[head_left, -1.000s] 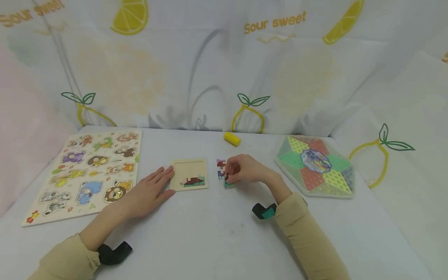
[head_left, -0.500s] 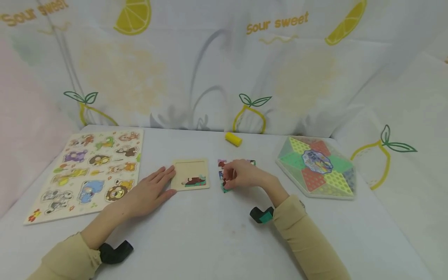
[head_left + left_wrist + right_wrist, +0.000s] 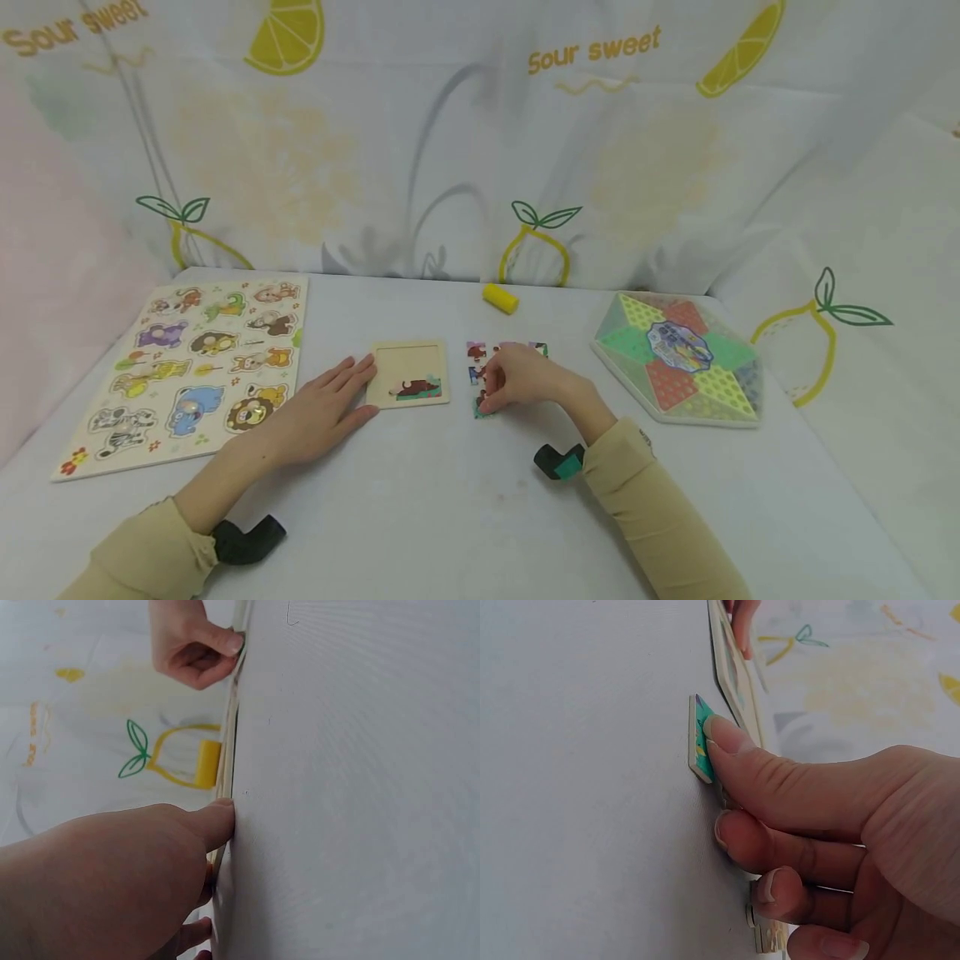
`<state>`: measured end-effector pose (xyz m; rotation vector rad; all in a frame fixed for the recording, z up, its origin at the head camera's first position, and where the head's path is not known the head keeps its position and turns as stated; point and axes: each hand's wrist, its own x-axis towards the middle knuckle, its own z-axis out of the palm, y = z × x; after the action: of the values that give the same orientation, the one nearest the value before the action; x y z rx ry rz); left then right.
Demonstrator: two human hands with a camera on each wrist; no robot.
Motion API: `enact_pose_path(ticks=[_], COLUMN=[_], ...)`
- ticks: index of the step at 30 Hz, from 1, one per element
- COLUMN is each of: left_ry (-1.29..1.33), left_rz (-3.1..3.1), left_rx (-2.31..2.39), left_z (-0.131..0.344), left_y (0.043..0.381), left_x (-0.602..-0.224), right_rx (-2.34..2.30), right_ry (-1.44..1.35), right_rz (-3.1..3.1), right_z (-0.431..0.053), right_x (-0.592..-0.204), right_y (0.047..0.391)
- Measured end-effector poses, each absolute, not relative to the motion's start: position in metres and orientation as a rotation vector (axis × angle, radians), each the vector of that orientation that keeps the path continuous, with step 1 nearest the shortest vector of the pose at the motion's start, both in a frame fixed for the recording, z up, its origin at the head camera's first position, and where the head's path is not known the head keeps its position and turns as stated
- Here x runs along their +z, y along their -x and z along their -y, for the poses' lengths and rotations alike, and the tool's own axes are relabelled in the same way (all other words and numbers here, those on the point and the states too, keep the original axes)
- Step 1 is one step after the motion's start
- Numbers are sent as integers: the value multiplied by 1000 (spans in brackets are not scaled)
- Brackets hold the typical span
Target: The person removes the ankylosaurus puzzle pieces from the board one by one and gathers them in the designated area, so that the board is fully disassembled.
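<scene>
A square wooden puzzle frame [image 3: 405, 358] lies mid-table, with a brown and green puzzle piece [image 3: 422, 388] in its lower right part. My left hand [image 3: 318, 417] rests at the frame's left side, fingers stretched out and touching its edge. To the right, my right hand [image 3: 525, 375] holds a green puzzle piece [image 3: 700, 742] low at the table, thumb on its printed face; the index fingertip is hidden in the right wrist view. Several more puzzle pieces [image 3: 476, 353] lie under and beside this hand, partly covered by it.
An animal peg puzzle board [image 3: 225, 367] lies at the left. At the right is a hexagonal game box [image 3: 675, 358] with coloured triangles. A yellow cylinder [image 3: 500, 298] lies near the back. A lemon-printed cloth [image 3: 420, 142] hangs behind the table.
My right hand has moved slightly left and toward me with the green piece, shifting it below the other pieces and uncovering one at the upper right. My left hand has stayed on the frame.
</scene>
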<state>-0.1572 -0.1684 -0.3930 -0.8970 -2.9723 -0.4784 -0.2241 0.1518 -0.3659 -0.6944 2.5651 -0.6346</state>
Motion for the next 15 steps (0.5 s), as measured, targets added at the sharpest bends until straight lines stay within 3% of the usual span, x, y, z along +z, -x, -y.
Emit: enact_pose_path(ticks=[15], left_ry=[889], left_rz=[2977], left_rx=[-490], left_z=[169], left_y=[156], left_x=[-393], right_rx=[-596], right_ry=[746], right_rz=[-2503], right_z=[-159], right_x=[-359], right_y=[226])
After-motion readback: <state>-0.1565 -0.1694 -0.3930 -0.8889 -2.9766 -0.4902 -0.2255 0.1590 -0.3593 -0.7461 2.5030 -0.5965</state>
